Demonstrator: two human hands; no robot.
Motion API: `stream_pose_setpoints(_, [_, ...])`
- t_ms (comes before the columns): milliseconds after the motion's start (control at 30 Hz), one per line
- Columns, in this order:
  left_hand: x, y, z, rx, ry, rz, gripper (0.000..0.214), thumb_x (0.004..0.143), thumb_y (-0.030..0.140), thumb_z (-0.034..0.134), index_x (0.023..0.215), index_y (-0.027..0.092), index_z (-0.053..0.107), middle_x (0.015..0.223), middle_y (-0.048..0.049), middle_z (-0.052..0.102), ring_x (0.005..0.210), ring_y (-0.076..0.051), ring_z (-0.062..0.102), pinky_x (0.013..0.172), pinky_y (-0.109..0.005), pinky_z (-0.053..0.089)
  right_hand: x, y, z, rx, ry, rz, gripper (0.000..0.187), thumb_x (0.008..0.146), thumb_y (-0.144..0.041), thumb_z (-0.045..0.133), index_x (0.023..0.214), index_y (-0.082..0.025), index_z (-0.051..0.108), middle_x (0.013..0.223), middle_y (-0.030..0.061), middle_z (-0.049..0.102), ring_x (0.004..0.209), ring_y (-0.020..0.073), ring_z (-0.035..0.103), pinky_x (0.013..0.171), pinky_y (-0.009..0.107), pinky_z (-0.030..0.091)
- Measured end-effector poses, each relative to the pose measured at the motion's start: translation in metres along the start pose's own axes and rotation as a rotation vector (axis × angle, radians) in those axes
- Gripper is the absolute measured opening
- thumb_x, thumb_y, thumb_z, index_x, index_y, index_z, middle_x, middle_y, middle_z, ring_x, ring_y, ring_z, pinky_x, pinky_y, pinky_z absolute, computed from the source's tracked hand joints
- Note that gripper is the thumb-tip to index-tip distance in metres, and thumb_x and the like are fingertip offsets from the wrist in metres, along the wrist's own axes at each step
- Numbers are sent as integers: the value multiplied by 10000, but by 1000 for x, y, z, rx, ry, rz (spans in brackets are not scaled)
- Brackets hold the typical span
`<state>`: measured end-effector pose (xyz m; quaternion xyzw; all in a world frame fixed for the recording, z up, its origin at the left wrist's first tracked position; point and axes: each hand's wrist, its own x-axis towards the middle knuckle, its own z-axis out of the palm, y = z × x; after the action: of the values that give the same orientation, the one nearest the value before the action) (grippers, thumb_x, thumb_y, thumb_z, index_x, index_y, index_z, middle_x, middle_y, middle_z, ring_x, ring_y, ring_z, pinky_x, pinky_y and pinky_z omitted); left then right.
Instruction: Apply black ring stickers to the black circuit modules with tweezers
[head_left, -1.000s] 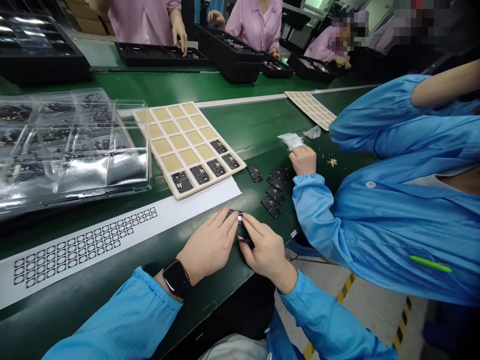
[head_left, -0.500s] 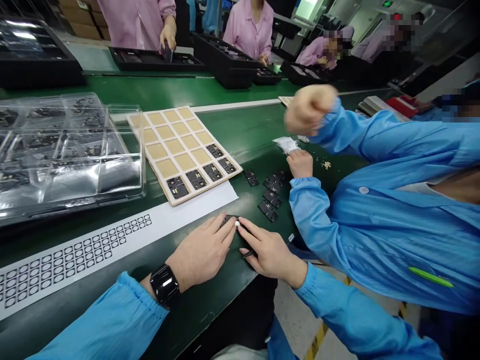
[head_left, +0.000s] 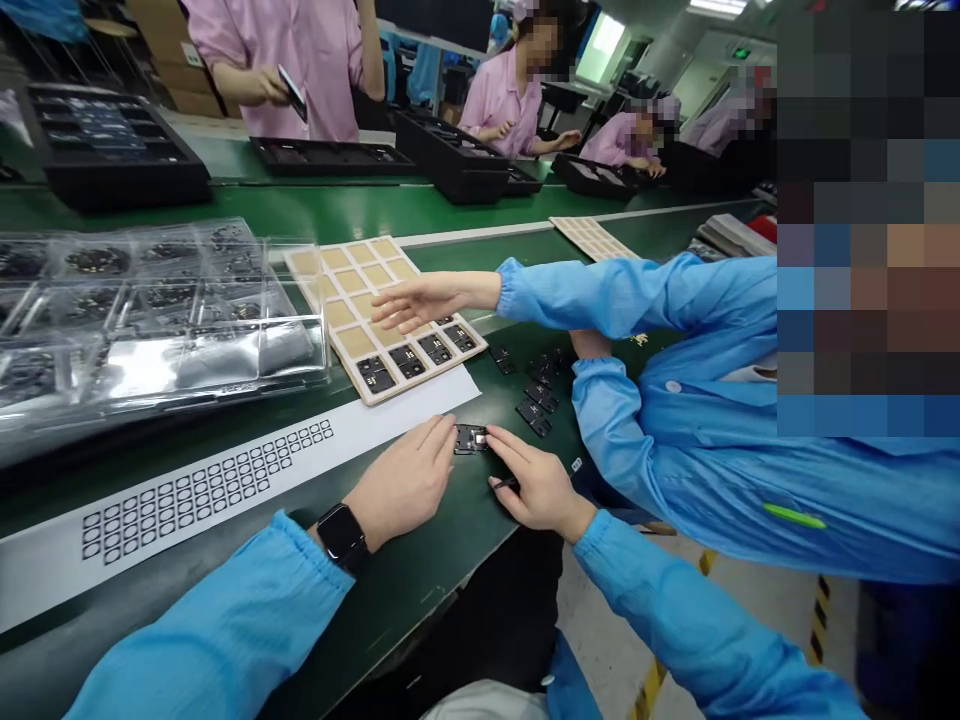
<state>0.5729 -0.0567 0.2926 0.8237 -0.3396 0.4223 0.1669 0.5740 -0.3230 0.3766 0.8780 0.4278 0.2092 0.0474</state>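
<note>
Two bare hands met at one small black part [head_left: 470, 438], which lay flat on the dark green bench [head_left: 442, 545] just ahead of the person's fingertips, between both hands. The left hand [head_left: 405, 485], a black smartwatch [head_left: 342, 533] on its wrist, lay palm down with fingers straight and close together, their tips against the part's left edge. The right hand [head_left: 536, 485] stretched its forefinger to the part's right edge and curled the other fingers, gripping a thin dark stick [head_left: 504, 483] under the thumb (what kind of tool could not be told). The part looked nearly square, its slightly longer side running across from one hand to the other. Both hands touched it, neither clearly the nearer.

Left of the hands lay a white strip [head_left: 202, 490] printed with rows of little black squares. To the right, more loose black parts [head_left: 536, 395] lay by a blue sleeve. Beyond, a co-worker's hand [head_left: 416, 300] reached, fingers spread, over a tan grid card [head_left: 345, 290] with black parts in its nearest row. A clear plastic tray [head_left: 150, 310] sat to the card's left. Farther off, past the green belt [head_left: 315, 205], people in pink stood at black trays [head_left: 330, 157].

No brand, label or writing could be read anywhere.
</note>
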Motion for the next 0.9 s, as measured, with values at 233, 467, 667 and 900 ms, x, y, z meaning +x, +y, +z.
stream_pose_setpoints(233, [-53,1,-18,32,-4,-54,384,1042,227,474,1316,34,662,1363,-220,671,1295,-355,625,1118,-495,547,0,7,9,5,27,61,623,955,-265,612,1559,-169,489,1648,154,470,1449,301,558,1157,453,534])
stream_pose_setpoints(467, [-96,9,-28,-2,31,-180,333,1008,212,509,1263,74,672,1311,-201,674,1264,-342,625,1087,-495,573,27,19,-6,-107,-106,44,523,990,-235,647,1495,-152,537,1567,178,538,1388,294,600,1131,469,548])
stream_pose_setpoints(667, [-110,3,-27,-57,47,-260,288,1012,224,537,1247,124,670,1338,-169,651,1282,-327,608,1100,-490,557,66,11,-27,-328,-383,12,357,1044,-335,678,1363,-184,628,1368,116,652,1112,247,702,949,460,622])
stream_pose_setpoints(900, [-103,1,-29,-145,38,-286,263,1005,235,583,1234,146,678,1315,-143,650,1251,-301,614,1093,-480,551,76,-2,-40,-466,-537,12,391,1033,-374,689,1362,-174,622,1354,116,649,1123,256,692,958,471,611])
